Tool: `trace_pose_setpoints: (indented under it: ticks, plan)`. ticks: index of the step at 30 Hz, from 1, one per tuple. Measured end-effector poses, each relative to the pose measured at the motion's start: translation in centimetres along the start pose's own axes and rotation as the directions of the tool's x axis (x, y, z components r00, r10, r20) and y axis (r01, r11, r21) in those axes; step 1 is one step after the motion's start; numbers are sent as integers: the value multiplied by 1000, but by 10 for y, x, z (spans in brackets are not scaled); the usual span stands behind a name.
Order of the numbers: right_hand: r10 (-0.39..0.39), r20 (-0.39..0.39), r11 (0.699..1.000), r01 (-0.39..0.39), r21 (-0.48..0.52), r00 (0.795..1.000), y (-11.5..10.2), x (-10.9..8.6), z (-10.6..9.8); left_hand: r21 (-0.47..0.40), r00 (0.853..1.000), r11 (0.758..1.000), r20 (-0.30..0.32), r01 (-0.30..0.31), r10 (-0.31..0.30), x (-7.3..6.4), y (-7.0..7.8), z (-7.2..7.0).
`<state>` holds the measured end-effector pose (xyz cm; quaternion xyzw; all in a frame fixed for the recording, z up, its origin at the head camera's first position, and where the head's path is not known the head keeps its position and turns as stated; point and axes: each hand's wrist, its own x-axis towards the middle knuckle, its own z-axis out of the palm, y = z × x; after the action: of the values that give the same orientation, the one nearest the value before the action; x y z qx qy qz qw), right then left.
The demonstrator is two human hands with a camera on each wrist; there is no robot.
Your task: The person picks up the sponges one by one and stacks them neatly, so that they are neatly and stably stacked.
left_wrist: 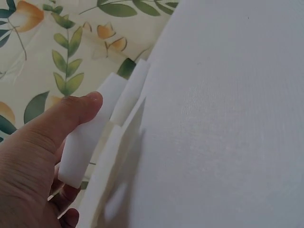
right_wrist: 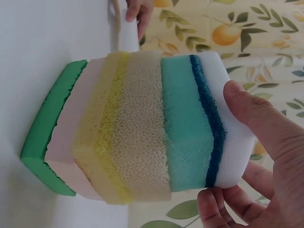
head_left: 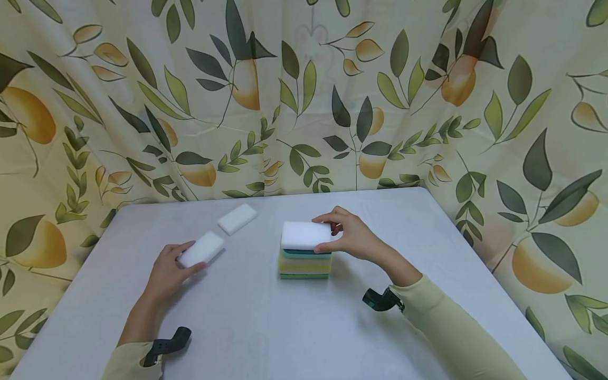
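My left hand (head_left: pixel 166 269) grips a white sponge (head_left: pixel 201 250) by its sides, thumb nearest me, tilted above the table. Under it, in the left wrist view, lies another white sponge (left_wrist: pixel 103 183), with a further white sponge (head_left: pixel 237 219) beyond. My right hand (head_left: pixel 353 235) holds the white sponge (head_left: pixel 304 235) on top of a sponge stack between thumb and fingers. Below that white sponge, the right wrist view shows a teal sponge (right_wrist: pixel 185 123) with a dark blue scouring layer, then beige (right_wrist: pixel 142 123), yellow (right_wrist: pixel 102 133), pale pink (right_wrist: pixel 76 137) and green sponges (right_wrist: pixel 52 114).
A white-covered table (head_left: pixel 247 322) carries everything. Behind it and at both sides hangs a curtain (head_left: pixel 304 132) printed with leaves and fruit. Each wrist bears a black strap-on device, at left (head_left: pixel 168 343) and at right (head_left: pixel 382 300).
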<state>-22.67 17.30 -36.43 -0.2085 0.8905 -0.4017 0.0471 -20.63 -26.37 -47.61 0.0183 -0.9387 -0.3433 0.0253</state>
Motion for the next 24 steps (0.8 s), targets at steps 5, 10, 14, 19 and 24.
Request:
trace_pose_setpoints:
  ticks: [5,10,14,19,24]
  plan:
    - [7,0,1000,-7,4,1000,-1,0,0,-8,1000,1000,9,-1,1,0,4,-1]
    - [17,2,1000,-17,-8,1000,-3,0,0,9,1000,1000,16,4,-4,1,11,-2]
    - [22,4,1000,-22,-7,1000,-2,0,0,8,1000,1000,20,-2,2,1,18,-3]
    - [16,8,1000,-16,2,1000,-2,0,0,10,1000,1000,22,-8,8,1,23,-2]
    - [6,15,1000,-5,-5,1000,-1,-1,-1,-7,1000,1000,21,-20,20,2,27,-2]
